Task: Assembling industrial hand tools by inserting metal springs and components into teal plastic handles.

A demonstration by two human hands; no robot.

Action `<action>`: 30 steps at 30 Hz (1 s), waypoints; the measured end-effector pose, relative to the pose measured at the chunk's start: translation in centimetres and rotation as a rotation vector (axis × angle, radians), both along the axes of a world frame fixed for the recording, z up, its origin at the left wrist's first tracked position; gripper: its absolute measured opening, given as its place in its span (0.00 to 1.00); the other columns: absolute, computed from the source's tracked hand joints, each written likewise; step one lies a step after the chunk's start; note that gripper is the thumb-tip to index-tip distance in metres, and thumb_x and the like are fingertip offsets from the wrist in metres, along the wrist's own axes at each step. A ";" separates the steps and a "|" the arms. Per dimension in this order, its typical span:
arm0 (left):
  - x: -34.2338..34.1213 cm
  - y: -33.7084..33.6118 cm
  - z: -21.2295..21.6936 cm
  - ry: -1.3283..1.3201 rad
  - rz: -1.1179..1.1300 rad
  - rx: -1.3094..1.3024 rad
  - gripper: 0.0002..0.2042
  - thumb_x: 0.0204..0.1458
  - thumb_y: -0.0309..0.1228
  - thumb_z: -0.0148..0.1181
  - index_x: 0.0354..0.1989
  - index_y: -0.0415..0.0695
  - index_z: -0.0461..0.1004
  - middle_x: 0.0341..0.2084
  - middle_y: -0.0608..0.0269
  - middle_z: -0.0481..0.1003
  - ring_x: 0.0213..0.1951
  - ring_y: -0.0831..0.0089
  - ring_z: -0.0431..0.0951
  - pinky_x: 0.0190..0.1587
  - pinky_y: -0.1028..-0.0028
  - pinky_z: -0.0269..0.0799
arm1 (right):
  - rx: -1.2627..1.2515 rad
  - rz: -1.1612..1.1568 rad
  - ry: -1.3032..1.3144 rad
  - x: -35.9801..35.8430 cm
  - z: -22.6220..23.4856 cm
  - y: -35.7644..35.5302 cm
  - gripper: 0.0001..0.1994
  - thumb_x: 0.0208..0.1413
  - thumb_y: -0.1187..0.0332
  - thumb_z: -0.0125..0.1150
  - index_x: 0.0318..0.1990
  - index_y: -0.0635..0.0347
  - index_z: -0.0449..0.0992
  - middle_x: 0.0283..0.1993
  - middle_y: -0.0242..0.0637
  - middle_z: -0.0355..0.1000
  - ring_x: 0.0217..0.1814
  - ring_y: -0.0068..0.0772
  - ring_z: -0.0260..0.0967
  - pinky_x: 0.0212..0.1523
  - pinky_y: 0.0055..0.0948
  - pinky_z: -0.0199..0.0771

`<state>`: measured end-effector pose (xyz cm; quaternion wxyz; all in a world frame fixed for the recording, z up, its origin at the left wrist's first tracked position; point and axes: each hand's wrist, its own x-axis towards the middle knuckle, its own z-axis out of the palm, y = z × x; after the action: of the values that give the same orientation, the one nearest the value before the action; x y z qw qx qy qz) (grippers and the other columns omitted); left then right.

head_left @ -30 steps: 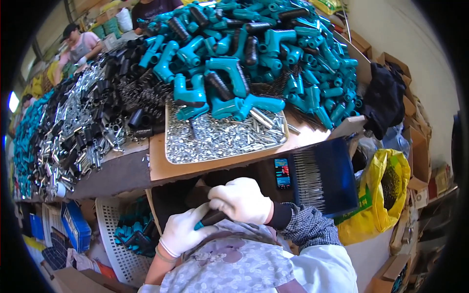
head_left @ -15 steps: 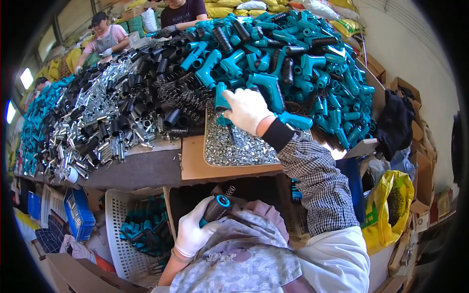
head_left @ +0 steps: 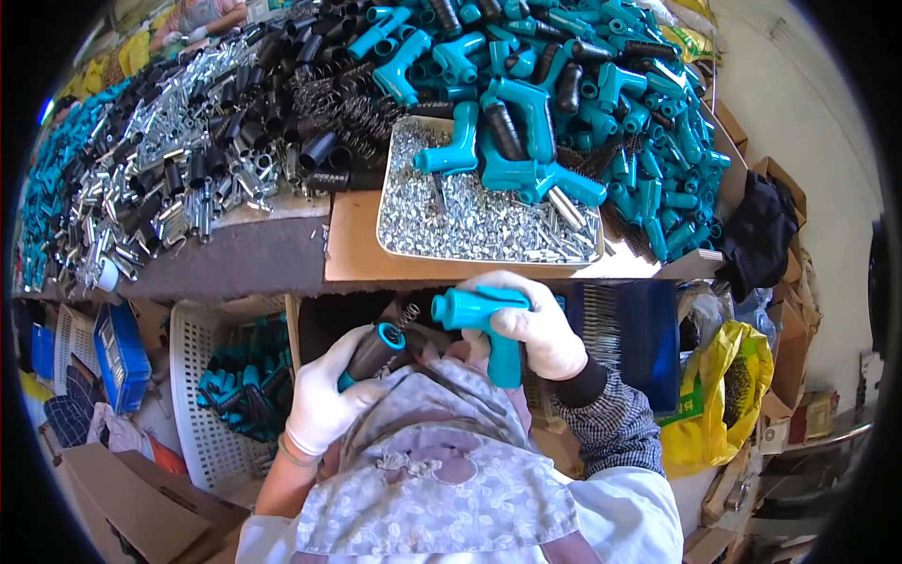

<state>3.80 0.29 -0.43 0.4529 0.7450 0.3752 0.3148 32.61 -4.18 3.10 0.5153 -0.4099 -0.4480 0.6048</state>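
Note:
In my white-gloved left hand (head_left: 324,399) is a black cylindrical sleeve (head_left: 372,355) with a teal rim, tilted up to the right. A coil spring (head_left: 407,314) rises from its open end. My right hand (head_left: 550,336), also gloved, grips a teal pistol-shaped plastic housing (head_left: 505,359), its nozzle end facing left toward the spring. The two parts are apart, both held above my lap. Beyond them on the bench lies a shallow tray (head_left: 489,257) of small silvery metal pieces, with several teal housings (head_left: 456,146) resting on it.
Teal and black housings (head_left: 648,188) are heaped at the far right. Black sleeves and shiny metal tubes (head_left: 174,179) cover the left bench. Below stand a white perforated crate (head_left: 193,376), a blue bin (head_left: 127,362) and a yellow bag (head_left: 719,414). Another person (head_left: 202,19) works at the far left.
My right hand has come back from the tray area toward my lap, bringing a teal housing. My left hand still holds the sleeve with the spring. The view has tilted downward.

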 end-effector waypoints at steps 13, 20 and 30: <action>-2.3 -0.2 2.6 0.331 -0.047 0.438 0.33 0.42 0.41 0.76 0.59 0.46 0.75 0.38 0.50 0.81 0.35 0.52 0.83 0.37 0.63 0.80 | -0.107 0.185 -0.185 0.6 1.0 0.3 0.32 0.56 0.47 0.66 0.55 0.70 0.76 0.44 0.40 0.79 0.43 0.27 0.76 0.47 0.30 0.77; -1.9 0.9 4.7 0.607 -0.389 0.245 0.28 0.51 0.48 0.67 0.60 0.51 0.73 0.35 0.52 0.81 0.36 0.52 0.83 0.37 0.60 0.78 | 0.338 0.429 -0.733 -1.1 0.9 0.6 0.25 0.46 0.62 0.72 0.55 0.57 0.79 0.41 0.44 0.79 0.43 0.41 0.80 0.46 0.37 0.78; -2.9 1.4 -1.6 0.154 -0.708 -0.709 0.24 0.55 0.37 0.63 0.57 0.35 0.75 0.25 0.68 0.75 0.22 0.83 0.72 0.25 0.79 0.70 | 1.535 0.392 -1.357 -3.1 -0.6 -0.4 0.21 0.48 0.65 0.58 0.53 0.51 0.77 0.31 0.30 0.62 0.35 0.33 0.66 0.42 0.33 0.71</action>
<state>0.93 1.64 -2.02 0.7280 0.6480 0.2156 -0.0608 29.53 -4.61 2.54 0.1700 -0.1462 -0.9662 -0.1270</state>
